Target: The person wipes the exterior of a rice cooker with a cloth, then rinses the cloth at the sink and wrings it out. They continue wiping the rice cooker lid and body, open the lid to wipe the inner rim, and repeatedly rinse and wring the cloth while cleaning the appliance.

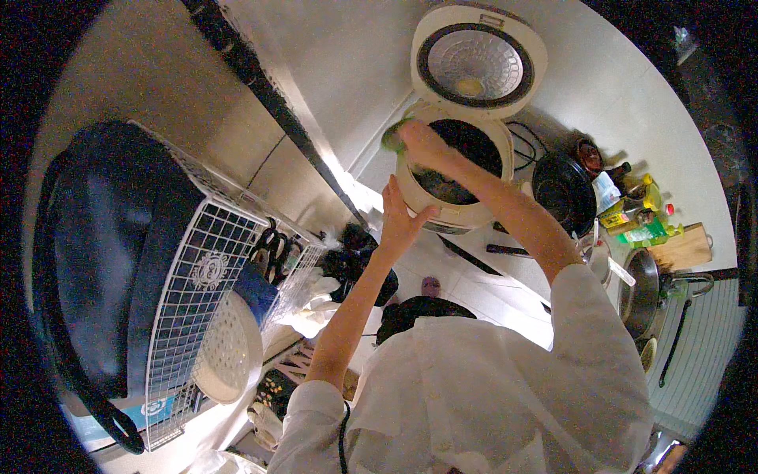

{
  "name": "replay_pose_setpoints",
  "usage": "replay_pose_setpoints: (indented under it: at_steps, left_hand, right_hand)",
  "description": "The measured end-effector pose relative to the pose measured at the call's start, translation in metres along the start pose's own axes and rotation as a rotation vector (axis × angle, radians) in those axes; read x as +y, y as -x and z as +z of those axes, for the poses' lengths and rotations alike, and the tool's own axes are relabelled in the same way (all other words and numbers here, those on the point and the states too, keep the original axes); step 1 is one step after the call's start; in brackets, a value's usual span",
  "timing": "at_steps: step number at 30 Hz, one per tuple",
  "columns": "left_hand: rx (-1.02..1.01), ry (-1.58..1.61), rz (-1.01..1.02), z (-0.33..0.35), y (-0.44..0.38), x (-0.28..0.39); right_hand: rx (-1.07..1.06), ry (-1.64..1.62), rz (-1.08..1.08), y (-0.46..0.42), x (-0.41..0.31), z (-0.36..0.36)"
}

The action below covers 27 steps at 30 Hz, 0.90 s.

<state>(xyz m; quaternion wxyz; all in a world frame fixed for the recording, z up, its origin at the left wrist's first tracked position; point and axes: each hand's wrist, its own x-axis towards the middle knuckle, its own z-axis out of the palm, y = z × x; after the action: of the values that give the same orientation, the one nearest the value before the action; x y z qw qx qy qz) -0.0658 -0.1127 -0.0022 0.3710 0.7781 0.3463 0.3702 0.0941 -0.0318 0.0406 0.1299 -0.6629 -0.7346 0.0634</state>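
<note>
A white rice cooker stands on the counter before me, its lid raised to show a metal inner plate. The dark inner bowl sits inside; its contents are too dark to tell. My right hand reaches across the cooker's opening and holds a green cloth or sponge, blurred, at the cooker's left rim. My left hand rests with spread fingers against the front left of the cooker's outer wall, with nothing seen in it.
Right of the cooker are a black pan, several bottles, a wooden cutting board and a metal sink or basin. At left, a white wire rack holds a perforated cream tray, near a large black pan.
</note>
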Motion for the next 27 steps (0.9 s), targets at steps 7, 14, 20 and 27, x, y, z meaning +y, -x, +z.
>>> replay_pose_setpoints:
  at_steps: [7, 14, 20, 27]
  left_hand:
    - [0.06, -0.027, -0.078, 0.01, -0.002, -0.018]
    - [-0.067, 0.262, -0.243, 0.005, 0.012, -0.023]
    - [-0.019, 0.279, -0.262, 0.002, 0.021, -0.021]
    - [-0.002, 0.352, -0.245, 0.023, 0.024, -0.051]
  right_hand:
    - [0.116, -0.095, -0.112, 0.015, -0.001, -0.007]
    - [0.074, -0.221, -0.178, 0.024, 0.008, 0.004]
    - [-0.083, -0.335, -0.36, 0.088, -0.055, -0.045]
    - [0.317, -0.157, 0.097, 0.0, 0.023, 0.009]
